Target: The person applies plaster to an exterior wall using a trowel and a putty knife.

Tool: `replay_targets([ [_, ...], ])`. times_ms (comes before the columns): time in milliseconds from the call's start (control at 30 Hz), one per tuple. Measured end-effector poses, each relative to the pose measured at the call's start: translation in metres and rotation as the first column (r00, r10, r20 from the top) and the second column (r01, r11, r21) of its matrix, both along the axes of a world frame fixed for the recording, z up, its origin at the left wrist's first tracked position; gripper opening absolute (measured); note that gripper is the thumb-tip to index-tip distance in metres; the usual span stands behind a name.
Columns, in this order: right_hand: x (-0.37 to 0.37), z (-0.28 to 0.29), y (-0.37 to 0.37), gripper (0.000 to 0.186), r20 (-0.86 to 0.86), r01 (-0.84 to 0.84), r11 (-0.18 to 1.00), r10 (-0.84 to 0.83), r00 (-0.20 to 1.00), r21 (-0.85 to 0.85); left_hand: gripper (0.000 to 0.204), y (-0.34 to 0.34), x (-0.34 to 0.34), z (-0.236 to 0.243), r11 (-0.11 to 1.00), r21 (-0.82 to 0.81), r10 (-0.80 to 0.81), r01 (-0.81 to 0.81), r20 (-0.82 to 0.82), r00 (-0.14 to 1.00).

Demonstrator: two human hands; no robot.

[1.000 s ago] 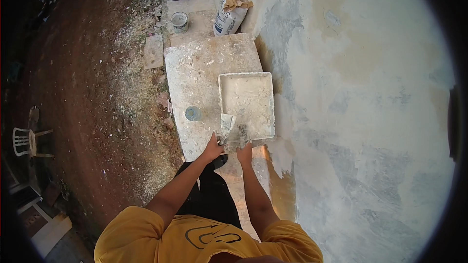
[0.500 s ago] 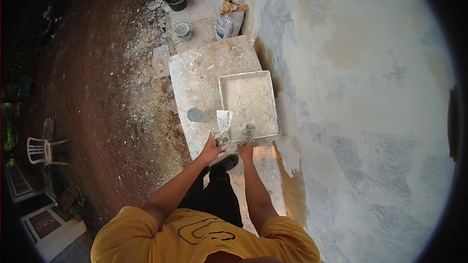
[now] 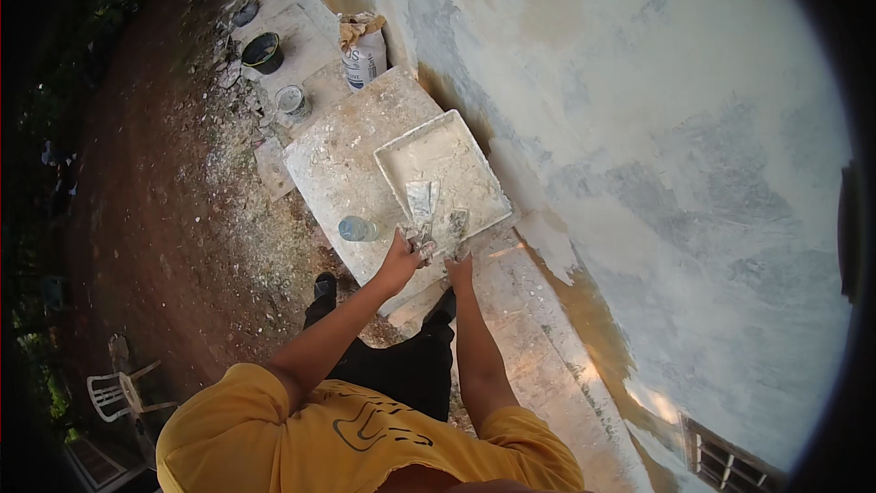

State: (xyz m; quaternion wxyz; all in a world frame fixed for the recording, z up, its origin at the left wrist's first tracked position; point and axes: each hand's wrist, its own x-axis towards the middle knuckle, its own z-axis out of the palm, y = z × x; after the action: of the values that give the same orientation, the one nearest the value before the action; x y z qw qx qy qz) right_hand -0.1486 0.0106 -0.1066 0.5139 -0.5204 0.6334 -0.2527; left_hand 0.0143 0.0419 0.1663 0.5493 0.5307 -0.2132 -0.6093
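Observation:
My left hand [image 3: 401, 260] grips a wide putty knife [image 3: 422, 203], its pale, smeared blade over the near part of a shallow square tray [image 3: 415, 131] of off-white paste. Just to the right, my right hand [image 3: 459, 269] holds a second, greyer scraper [image 3: 458, 225] at the tray's near corner. The tray lies on a white-crusted board [image 3: 338, 164]. Left of the tray stands a clear bluish plastic container [image 3: 358, 228].
A patchy plastered wall [image 3: 684, 128] rises on the right. Beyond the board stand an open sack [image 3: 363, 59], a small white pail [image 3: 292, 102] and a black bucket [image 3: 262, 53]. A plastic chair [image 3: 119, 393] is at lower left on reddish dirt [image 3: 137, 246].
The view has turned, so the board, tray and wall appear tilted and the background has shifted. Both hands still hold their tools at the tray's near edge; both my shoes now show.

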Motion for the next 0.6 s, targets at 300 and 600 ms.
replay_targets([
  [300,0.04,0.085,0.065,0.062,0.01,0.456,0.803,-0.49,0.872,-0.385,0.028,0.029,0.149,0.043,0.906,-0.204,-0.379,0.371,0.0,0.926],
  [600,0.209,0.245,0.251,0.033,0.179,0.648,0.593,-0.657,0.733,-0.477,0.043,0.142,0.275,0.04,0.835,-0.18,-0.537,0.519,-0.067,0.841],
])
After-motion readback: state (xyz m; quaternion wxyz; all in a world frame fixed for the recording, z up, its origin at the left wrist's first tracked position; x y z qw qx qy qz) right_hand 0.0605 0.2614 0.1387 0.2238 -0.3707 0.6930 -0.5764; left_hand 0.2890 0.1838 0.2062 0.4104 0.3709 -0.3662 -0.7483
